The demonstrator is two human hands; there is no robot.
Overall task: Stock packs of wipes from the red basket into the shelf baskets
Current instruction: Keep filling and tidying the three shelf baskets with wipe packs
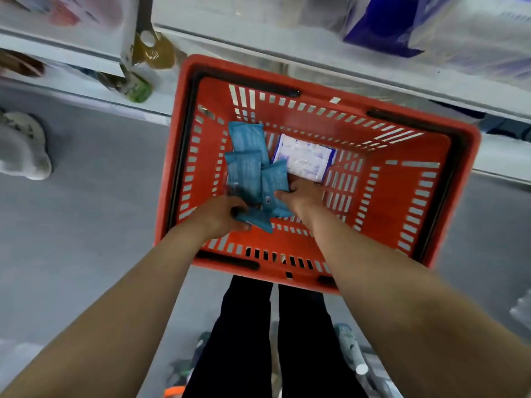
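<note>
A red basket point(402, 196) stands on the grey floor in front of me, below the shelves. Several blue wipe packs point(247, 156) lie in its left half, and a white pack point(304, 158) lies flat beside them. Both my hands reach down inside the basket. My left hand point(221, 215) grips a blue pack point(258, 221) near the basket's near wall. My right hand point(301, 196) has its fingers curled round another blue pack point(274, 179) in the pile, just below the white pack.
White shelf edges point(316, 61) run across the top, holding blue-and-white packages point(382, 27) at right and boxed goods at left. Another person's light shoe point(26, 145) is on the floor at far left. My dark trouser legs point(273, 340) stand behind the basket.
</note>
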